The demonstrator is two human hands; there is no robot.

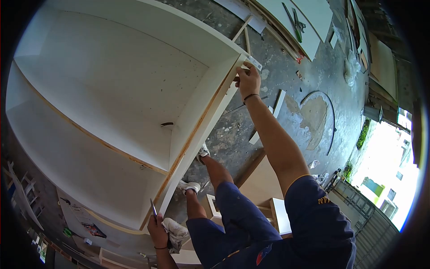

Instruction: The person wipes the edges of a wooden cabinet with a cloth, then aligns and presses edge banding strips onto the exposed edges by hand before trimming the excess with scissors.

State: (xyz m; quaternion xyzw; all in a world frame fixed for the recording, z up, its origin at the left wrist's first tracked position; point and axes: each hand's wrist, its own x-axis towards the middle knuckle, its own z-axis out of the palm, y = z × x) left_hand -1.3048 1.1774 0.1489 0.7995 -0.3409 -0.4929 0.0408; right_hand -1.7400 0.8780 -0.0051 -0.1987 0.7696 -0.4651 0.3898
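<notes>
Upper R of frame: green-handled tool (296, 28) on white panel (316, 21), clear plastic bag (351, 67) on the floor nearby. Ctr R: pale floor patch (313, 119) w/ thin dark curved strip (333, 121) alongside. Far R: bright opening (385, 161).

The left hand (157, 234) hides the handle of its blade (153, 208) and part of a cloth (176, 231); whether it grips the cloth is unclear. Its forearm runs off the bottom edge, as does the person's torso. The right hand (249, 81) mostly covers what is between its fingers. A label (255, 62) beside it is too small to read. The cabinet (130, 58) is cut off at the top. Glare washes out much of the outdoors (380, 166).
</notes>
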